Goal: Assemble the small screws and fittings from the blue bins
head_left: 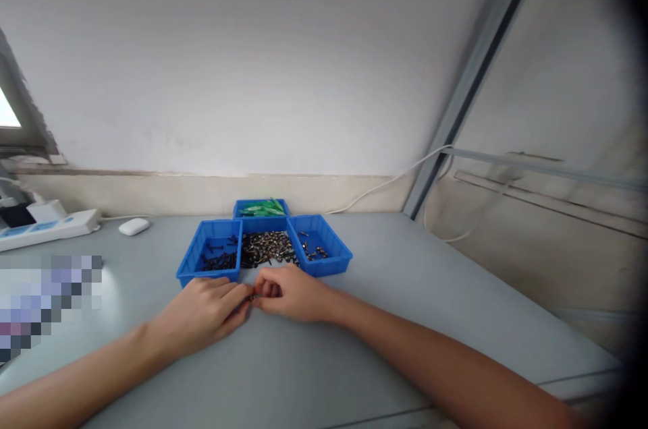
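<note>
My left hand and my right hand meet just in front of the blue bins, fingertips almost touching. Both pinch at a small dark metal piece, mostly covered by the fingers, so its exact kind is hidden. Beyond the left hand, a blue bin contains black screw-like pieces. A heap of small bronze and dark metal parts fills the middle section. To the right, another blue bin has a few shiny metal pieces.
Behind the middle heap, a blue bin holds green pieces. A white power strip and a white rounded case lie at the left of the grey table. A metal post rises at the right, with a white cable nearby.
</note>
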`<state>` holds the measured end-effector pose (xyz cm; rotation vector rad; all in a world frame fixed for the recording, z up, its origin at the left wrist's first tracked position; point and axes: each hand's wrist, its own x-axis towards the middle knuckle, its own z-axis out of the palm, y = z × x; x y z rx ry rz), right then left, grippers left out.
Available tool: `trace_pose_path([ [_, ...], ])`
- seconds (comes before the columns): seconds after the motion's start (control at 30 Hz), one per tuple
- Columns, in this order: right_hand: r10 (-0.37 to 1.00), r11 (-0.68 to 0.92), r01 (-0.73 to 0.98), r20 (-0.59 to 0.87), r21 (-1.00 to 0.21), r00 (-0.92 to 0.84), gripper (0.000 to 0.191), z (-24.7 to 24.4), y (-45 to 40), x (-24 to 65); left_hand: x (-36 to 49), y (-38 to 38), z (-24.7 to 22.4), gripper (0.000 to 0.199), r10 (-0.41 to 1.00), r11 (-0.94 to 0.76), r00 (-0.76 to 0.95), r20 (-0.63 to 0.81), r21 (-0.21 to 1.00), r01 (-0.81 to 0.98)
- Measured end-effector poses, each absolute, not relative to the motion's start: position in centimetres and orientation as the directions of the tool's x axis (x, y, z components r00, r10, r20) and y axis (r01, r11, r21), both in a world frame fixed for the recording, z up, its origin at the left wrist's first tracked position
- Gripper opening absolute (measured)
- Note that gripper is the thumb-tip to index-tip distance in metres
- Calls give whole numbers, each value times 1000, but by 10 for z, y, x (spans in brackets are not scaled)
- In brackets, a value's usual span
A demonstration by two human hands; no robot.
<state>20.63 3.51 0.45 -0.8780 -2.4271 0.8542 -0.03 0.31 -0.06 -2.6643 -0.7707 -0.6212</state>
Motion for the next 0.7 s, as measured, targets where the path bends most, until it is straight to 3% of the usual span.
trace_pose_path([
  [0.33,639,676,447,164,-586,-751,19,9,33,206,2,3,3,28,408,-809,762,502,-187,557],
  [0.53,667,626,438,151,-646,-730,16,9,32,207,1,4,2,26,424,-809,759,495,-170,563],
  [0.7,639,664,445,147,-601,-755,16,13,32,207,2,4,2,27,412,-811,755,510,-174,559],
])
